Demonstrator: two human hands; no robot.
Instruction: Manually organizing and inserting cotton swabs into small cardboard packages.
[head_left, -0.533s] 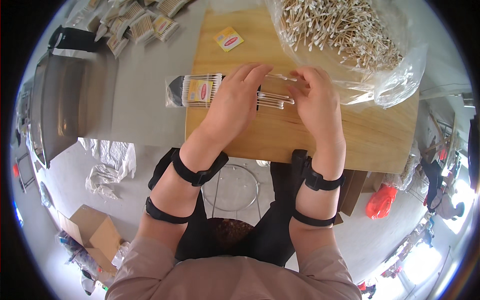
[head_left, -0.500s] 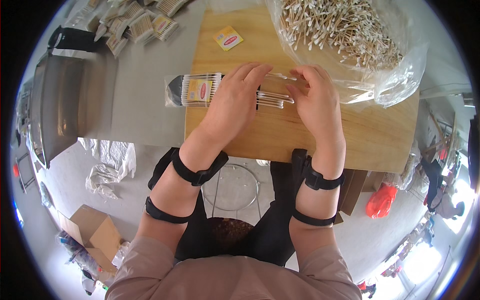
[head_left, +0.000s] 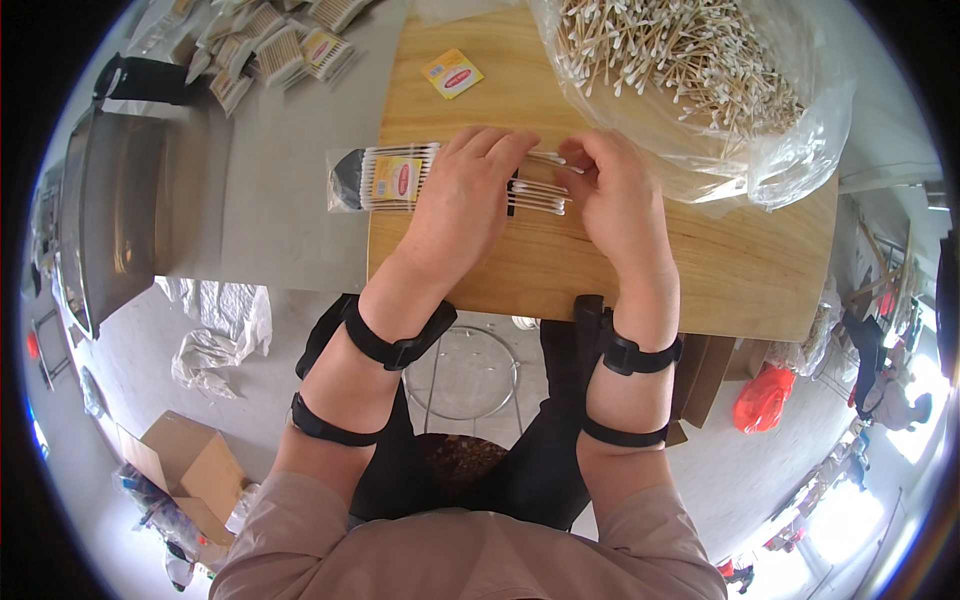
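A clear flat packet of cotton swabs point(head_left: 398, 178) with a yellow label inside lies across the left edge of the wooden table. My left hand point(head_left: 462, 200) is closed over its right end, palm down, and hides the packet's mouth. Loose cotton swabs point(head_left: 540, 196) stick out to the right from beneath that hand, beside a dark strip. Close by, my right hand point(head_left: 622, 205) has its fingers curled, with thumb and forefinger at the white tips of the upper swabs. Its fingertips are partly hidden.
A large clear bag point(head_left: 800, 170) heaped with loose cotton swabs lies at the far right of the wooden table point(head_left: 720, 280). A yellow label card point(head_left: 452, 74) sits beyond my hands. Filled packets point(head_left: 280, 55) pile up at the far left, behind a metal bin point(head_left: 125, 190).
My right hand has shifted slightly left, and its fingers have drawn closer together at the swab tips. The left hand stays over the packet's end.
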